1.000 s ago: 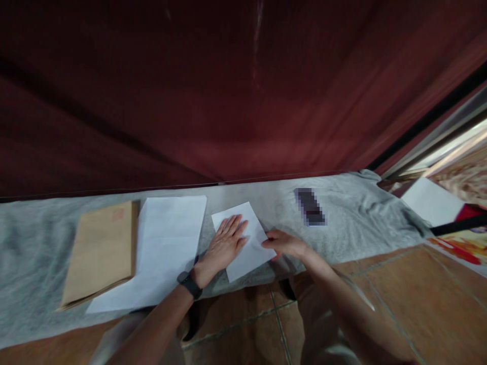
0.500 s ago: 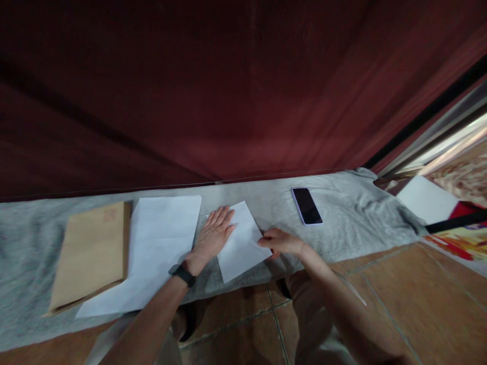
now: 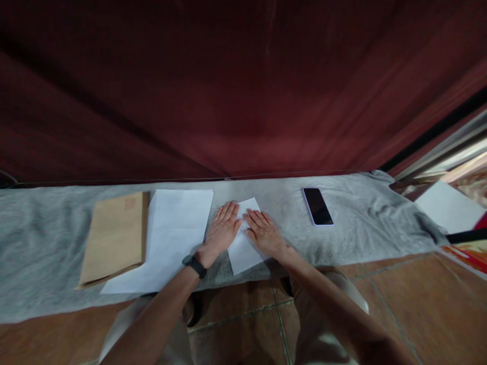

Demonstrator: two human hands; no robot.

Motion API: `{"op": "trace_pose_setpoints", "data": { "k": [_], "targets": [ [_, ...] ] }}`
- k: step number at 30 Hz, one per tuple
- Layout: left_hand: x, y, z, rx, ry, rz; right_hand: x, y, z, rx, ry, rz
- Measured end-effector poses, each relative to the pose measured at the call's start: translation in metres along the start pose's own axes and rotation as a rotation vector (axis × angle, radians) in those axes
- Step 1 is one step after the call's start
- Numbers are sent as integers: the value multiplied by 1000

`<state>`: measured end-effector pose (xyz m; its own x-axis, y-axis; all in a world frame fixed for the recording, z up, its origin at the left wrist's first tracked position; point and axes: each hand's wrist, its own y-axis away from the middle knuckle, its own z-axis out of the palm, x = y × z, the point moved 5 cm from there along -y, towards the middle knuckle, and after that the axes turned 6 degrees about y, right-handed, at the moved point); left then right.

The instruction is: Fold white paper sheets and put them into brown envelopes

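A folded sheet of white paper (image 3: 242, 252) lies on the grey cloth, tilted a little. My left hand (image 3: 223, 229) rests flat over its left edge, fingers stretched out, with a dark watch on the wrist. On the paper's right side my right hand (image 3: 264, 230) also lies flat, its fingers extended and pointing up and left. The two thumbs nearly meet over the middle of the sheet. Parts of the paper are hidden beneath both palms.
Left of my hands is a stack of larger white paper (image 3: 178, 228), partly under brown envelopes (image 3: 114, 238). A phone (image 3: 318, 207) with a pale purple case lies to the right. The grey cloth (image 3: 353, 218) runs below a dark red panel (image 3: 243, 101).
My right hand has left the paper's right edge, where its fingers were curled, and now lies flat on the sheet closer to my left hand. The view has shifted slightly.
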<state>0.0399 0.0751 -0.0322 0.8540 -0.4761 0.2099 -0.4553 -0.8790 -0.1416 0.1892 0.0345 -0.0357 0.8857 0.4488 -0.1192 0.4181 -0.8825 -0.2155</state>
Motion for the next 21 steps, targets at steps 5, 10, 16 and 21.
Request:
{"op": "trace_pose_setpoints", "data": {
  "k": [5,10,16,21],
  "targets": [
    [-11,12,0,30,-14,-103,7,2,1,42,63,94],
    [-14,30,-5,100,12,-149,13,5,-1,6,29,207],
    [42,60,-6,-2,85,173,25,-2,-9,29,-37,289],
    [73,75,-6,-123,118,377,45,-11,-17,-1,-145,450]
  ]
}}
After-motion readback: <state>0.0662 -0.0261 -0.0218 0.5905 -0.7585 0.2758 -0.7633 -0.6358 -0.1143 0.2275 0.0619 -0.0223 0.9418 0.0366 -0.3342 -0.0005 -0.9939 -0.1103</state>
